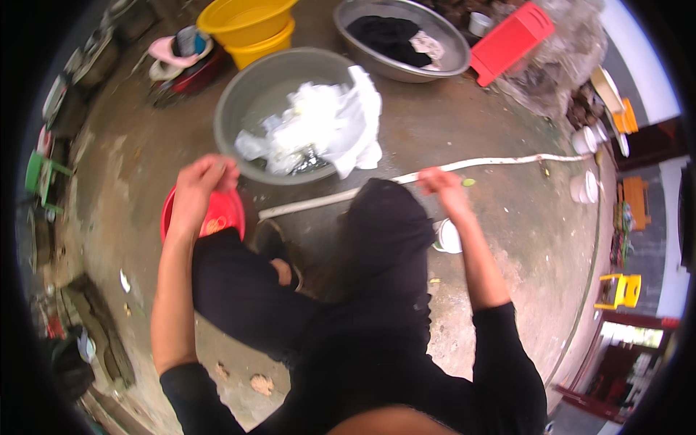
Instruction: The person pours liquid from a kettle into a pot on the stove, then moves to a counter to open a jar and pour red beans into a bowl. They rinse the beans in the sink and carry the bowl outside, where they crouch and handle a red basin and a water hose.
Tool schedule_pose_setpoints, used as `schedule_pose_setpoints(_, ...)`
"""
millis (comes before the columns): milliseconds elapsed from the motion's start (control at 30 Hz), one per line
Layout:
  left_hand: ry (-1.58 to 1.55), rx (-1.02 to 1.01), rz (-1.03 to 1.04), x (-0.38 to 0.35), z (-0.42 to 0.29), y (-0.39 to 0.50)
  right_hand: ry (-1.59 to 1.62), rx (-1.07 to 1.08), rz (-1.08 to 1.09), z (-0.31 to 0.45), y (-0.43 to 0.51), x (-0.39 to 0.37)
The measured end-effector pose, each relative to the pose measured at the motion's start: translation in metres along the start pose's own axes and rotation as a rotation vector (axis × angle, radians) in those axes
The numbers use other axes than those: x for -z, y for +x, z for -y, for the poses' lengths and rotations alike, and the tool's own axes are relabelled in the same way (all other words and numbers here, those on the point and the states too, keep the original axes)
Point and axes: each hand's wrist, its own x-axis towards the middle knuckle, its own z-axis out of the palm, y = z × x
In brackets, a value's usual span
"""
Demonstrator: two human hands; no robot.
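Note:
My left hand (209, 173) is raised above a red plastic basin (231, 204), close to the lower left rim of a large grey basin (223, 119). Its fingers are loosely bent and I see nothing in them. White wet cloth (312, 122) lies bunched in the water of the grey basin, one part draped over the right rim. My right hand (437, 182), slightly blurred, hangs beside my knee over a white hose (489, 161), fingers loosely curled and nothing visible in them. Whether it touches the hose I cannot tell.
A metal basin (375, 62) with dark cloth stands at the back, beside a red plastic stool (511, 43). Stacked yellow basins (244, 24) stand behind the grey one. A white bucket (448, 237) is by my right forearm. The hose crosses the wet concrete floor (511, 212).

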Motion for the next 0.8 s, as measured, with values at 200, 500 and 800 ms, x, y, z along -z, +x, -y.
schedule_pose_setpoints(200,0.273,0.153,-0.072,0.027,0.040,-0.011,-0.761,-0.095,0.427,-0.160,0.069,-0.102)
schedule_pose_setpoints(500,0.446,0.269,-0.198,0.069,0.073,-0.011,-1.425,0.228,0.334,-0.234,0.093,-0.146)
schedule_pose_setpoints(800,0.423,0.270,-0.229,0.063,0.064,-0.002,-1.392,0.303,0.319,-0.249,0.111,-0.130)
